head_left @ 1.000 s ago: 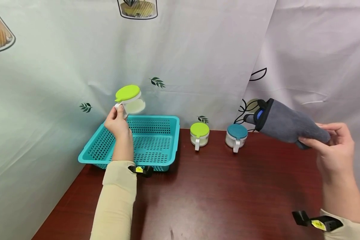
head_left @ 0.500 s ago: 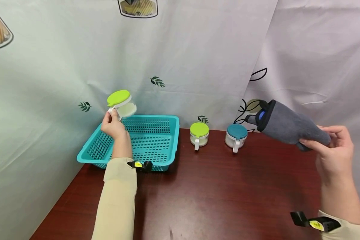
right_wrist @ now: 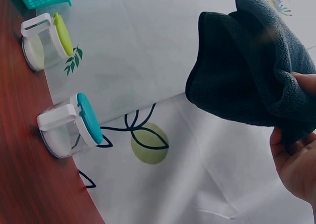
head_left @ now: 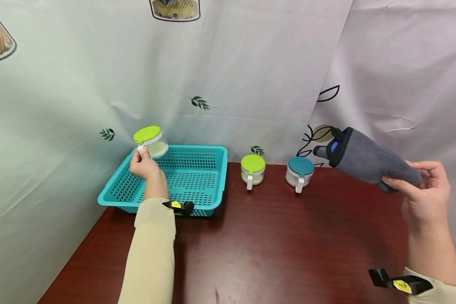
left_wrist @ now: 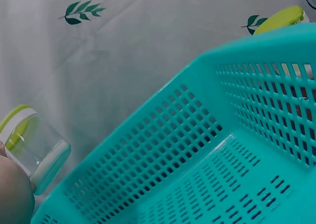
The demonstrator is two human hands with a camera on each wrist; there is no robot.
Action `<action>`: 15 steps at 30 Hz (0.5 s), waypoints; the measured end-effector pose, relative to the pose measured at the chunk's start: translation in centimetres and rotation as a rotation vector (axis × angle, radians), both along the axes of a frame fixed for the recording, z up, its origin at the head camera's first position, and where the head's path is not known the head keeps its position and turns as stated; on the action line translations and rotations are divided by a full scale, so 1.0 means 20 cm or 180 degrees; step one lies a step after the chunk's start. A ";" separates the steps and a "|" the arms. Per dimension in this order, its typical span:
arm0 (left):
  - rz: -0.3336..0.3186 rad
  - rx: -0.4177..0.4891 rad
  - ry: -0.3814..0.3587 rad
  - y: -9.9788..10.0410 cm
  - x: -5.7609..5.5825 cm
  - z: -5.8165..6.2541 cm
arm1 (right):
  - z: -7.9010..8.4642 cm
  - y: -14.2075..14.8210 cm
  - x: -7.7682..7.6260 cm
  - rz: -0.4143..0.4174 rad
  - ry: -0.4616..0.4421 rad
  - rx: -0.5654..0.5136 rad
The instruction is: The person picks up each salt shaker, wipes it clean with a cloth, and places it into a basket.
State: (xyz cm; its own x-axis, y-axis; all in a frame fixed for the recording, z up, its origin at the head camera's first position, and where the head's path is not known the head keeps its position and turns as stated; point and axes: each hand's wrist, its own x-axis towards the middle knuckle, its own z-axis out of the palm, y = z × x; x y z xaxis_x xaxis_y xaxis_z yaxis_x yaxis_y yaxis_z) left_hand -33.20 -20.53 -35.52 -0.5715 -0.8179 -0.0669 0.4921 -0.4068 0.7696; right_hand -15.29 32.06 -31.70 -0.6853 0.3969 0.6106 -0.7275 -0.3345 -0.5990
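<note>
My left hand pinches the white handle of a clear seasoning jar with a lime green lid. The jar is tilted, with pale contents at its base, and hangs over the back left part of a teal plastic basket. In the left wrist view the same jar shows beside the basket's rim, partly hidden by the hand. On the right, my right hand grips a bunched dark grey cloth with black edging, held up above the table. A small blue patch shows in its folds.
Another green-lidded jar and a blue-lidded jar stand upright on the dark red table, right of the basket, handles toward me. A pale printed curtain hangs behind the table and along its left side.
My left hand has moved the green-lidded jar left and down, toward the basket's back left rim. The right hand and its cloth have hardly moved.
</note>
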 end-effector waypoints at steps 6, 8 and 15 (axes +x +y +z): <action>-0.0044 0.0065 -0.0208 -0.02 0.01 -0.04 | -0.01 0.01 0.00 0.0018 0.0015 -0.0049; -0.0086 0.0143 -0.0257 -0.03 0.02 -0.06 | -0.01 0.01 0.00 -0.0001 0.0017 -0.0037; -0.0094 0.0312 -0.0446 -0.05 0.03 -0.09 | -0.02 0.00 0.00 0.0036 0.0070 -0.0072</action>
State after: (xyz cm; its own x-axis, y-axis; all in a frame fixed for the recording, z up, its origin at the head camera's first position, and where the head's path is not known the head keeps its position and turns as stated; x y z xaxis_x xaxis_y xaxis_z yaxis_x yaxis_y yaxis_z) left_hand -32.63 -21.58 -37.31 -0.5746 -0.7866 -0.2262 0.3697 -0.4960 0.7857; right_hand -15.28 32.14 -32.02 -0.6764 0.4031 0.6165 -0.7364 -0.3560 -0.5752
